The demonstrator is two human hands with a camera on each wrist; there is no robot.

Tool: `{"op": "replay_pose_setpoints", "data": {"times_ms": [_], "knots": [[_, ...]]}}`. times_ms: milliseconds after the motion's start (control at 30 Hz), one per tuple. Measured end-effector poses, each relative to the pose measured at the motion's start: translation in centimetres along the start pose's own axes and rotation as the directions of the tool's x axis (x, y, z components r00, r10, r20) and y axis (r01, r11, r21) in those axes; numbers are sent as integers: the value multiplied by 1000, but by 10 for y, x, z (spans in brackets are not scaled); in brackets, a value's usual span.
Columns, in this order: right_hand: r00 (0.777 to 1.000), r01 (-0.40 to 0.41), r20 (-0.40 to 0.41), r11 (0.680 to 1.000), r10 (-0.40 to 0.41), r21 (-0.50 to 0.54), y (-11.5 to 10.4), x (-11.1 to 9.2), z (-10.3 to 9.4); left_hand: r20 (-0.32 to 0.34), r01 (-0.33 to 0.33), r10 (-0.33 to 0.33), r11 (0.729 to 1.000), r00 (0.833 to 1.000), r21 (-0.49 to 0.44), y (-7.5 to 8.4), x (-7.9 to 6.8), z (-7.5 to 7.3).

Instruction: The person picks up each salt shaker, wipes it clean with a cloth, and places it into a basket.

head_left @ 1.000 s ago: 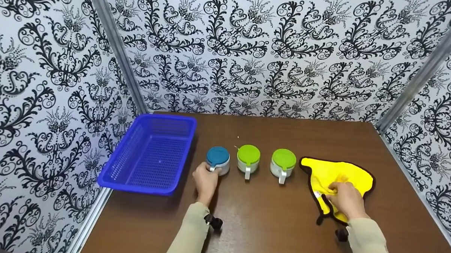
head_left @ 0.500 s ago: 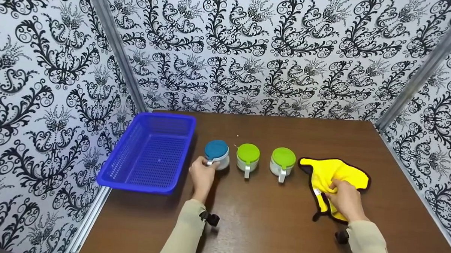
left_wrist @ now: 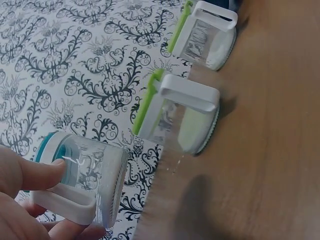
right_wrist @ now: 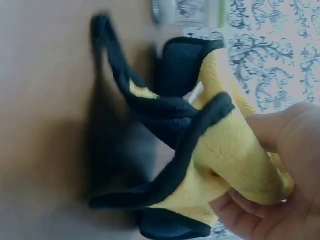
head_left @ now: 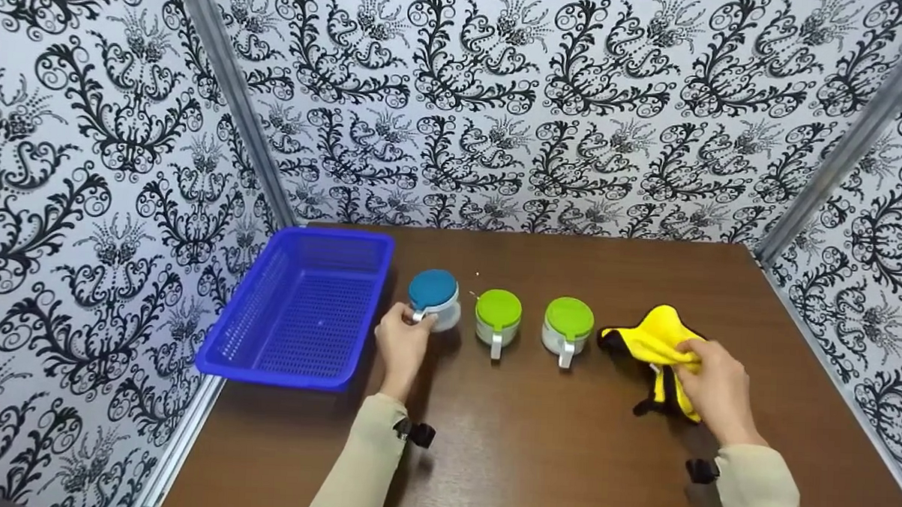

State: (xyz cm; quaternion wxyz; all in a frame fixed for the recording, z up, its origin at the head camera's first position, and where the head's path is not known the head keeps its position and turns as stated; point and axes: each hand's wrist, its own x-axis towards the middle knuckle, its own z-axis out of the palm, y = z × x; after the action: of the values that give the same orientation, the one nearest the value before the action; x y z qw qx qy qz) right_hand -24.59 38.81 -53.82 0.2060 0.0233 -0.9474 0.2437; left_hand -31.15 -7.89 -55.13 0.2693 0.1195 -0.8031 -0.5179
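Note:
My left hand (head_left: 403, 348) grips the white handle of a clear seasoning jar with a blue lid (head_left: 433, 290). In the left wrist view this jar (left_wrist: 102, 172) is raised off the table and tilted, with the thumb over the handle. My right hand (head_left: 720, 387) pinches a yellow cleaning cloth (head_left: 654, 337) with black edging and has lifted its middle. The cloth (right_wrist: 220, 150) hangs in folds from the fingers in the right wrist view, its dark underside showing. Two seasoning jars with green lids, one in the middle (head_left: 498, 311) and one to its right (head_left: 569, 319), stand upright between the hands.
A blue perforated plastic basket (head_left: 341, 381) stands at the left of the brown table (head_left: 519, 443), close to the left hand. Patterned wall panels (head_left: 492, 150) enclose the back and sides. Small white specks lie near the middle jar.
My left hand has raised the blue-lidded jar from the table, moving it slightly back. My right hand has lifted the cloth, which lay spread out before and now hangs gathered.

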Motion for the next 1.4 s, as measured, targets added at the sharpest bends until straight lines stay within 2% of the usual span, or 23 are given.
{"op": "replay_pose_setpoints", "data": {"times_ms": [100, 200, 500, 667, 867, 1067, 1233, 1400], "knots": [[993, 41, -114, 999, -40, 6, -9, 5, -5, -8, -20, 20, 1000, 1000, 4, 5, 2, -2], [981, 55, -186, 998, -53, 6, -19, 10, -10, -18, -44, 44, 999, 999, 2, 11, 3, -4], [939, 174, -307, 984, -154, 37, -45, 22, -20, -9, -67, 67, 997, 998, -28, 21, 7, -6], [910, 247, -354, 967, -213, 53, -68, 30, -25, -15, -91, 91, 995, 996, -40, 24, 10, -7], [888, 304, -385, 949, -251, 81, -99, 40, -29, -9, -124, 123, 990, 992, -72, 29, 10, -9], [874, 367, -377, 924, -306, 103, -125, 48, -30, 0, -109, 110, 987, 994, -119, 35, 10, -11], [865, 421, -351, 900, -359, 117, -142, 56, -22, 3, -94, 95, 985, 995, -147, 41, 11, -11], [857, 458, -326, 879, -398, 130, -159, 65, -11, 33, -70, 76, 987, 997, -146, 44, 7, -10]]}}
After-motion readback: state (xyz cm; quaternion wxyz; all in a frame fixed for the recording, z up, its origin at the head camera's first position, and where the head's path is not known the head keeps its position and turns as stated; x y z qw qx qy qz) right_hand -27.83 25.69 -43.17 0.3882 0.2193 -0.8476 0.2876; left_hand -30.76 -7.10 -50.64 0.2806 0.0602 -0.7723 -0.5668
